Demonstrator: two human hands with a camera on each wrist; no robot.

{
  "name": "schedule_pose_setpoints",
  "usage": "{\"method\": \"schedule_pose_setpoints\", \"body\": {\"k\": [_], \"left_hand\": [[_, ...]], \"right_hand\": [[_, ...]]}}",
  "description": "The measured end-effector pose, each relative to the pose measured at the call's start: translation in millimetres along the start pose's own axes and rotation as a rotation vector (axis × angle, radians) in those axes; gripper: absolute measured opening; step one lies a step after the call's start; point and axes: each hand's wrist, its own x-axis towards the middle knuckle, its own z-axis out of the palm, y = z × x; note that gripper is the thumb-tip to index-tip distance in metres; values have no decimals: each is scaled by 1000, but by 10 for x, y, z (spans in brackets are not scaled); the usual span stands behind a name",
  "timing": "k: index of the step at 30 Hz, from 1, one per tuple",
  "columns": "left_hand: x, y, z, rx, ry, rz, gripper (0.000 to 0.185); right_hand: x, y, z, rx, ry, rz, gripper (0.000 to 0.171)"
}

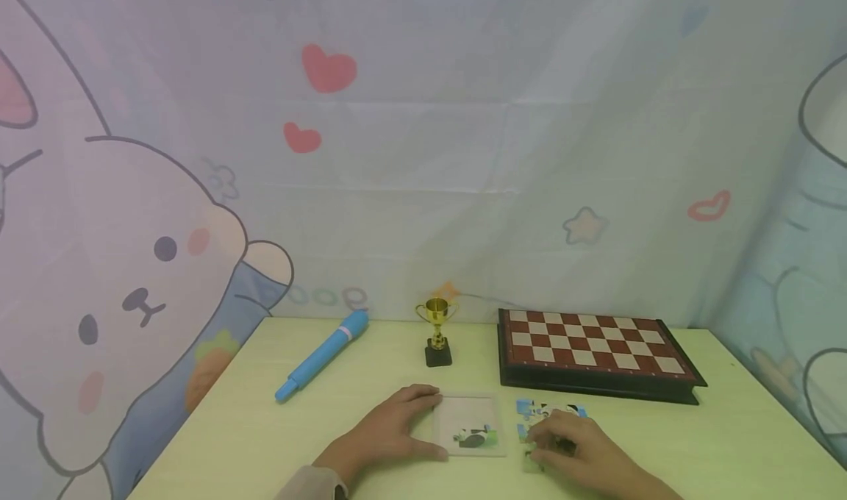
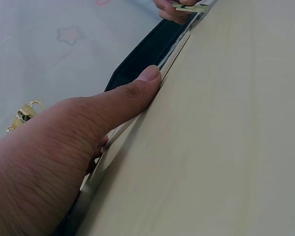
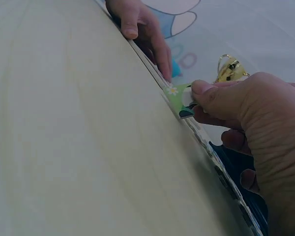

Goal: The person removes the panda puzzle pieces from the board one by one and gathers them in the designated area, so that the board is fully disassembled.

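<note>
Under the right hand [image 1: 582, 452]: thumb and fingers pinch a jigsaw piece [image 3: 179, 100], thin, light, bendy; best gripped by its edges. Left hand [image 1: 390, 430] braces the puzzle tray [image 1: 471, 423], fingers flat.

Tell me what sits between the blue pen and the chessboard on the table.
In the head view, a small gold trophy on a black base stands between the blue pen and the chessboard, apart from both; bare table lies on either side of it.
</note>
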Motion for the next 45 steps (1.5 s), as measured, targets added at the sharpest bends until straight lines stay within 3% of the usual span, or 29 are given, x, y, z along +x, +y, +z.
{"method": "schedule_pose_setpoints", "body": {"k": [14,19,25,32,39,45], "left_hand": [[7,4,-5,10,3,1,96],[9,-8,8,2,-1,-7,96],[23,-13,3,11,2,0,96],[18,-7,21,14,11,13,95],[7,-9,18,20,8,21,93],[11,-14,15,27,2,20,94]], "right_hand": [[-27,3,-40,-127,-113,4,17],[-21,27,-14,-125,-105,-57,18],[42,7,61,-121,-43,-37,21],[270,-160,329,-210,-80,76,30],[628,-83,618,-303,-105,-63,29],[785,2,705,-377,-106,-70,18]]}}
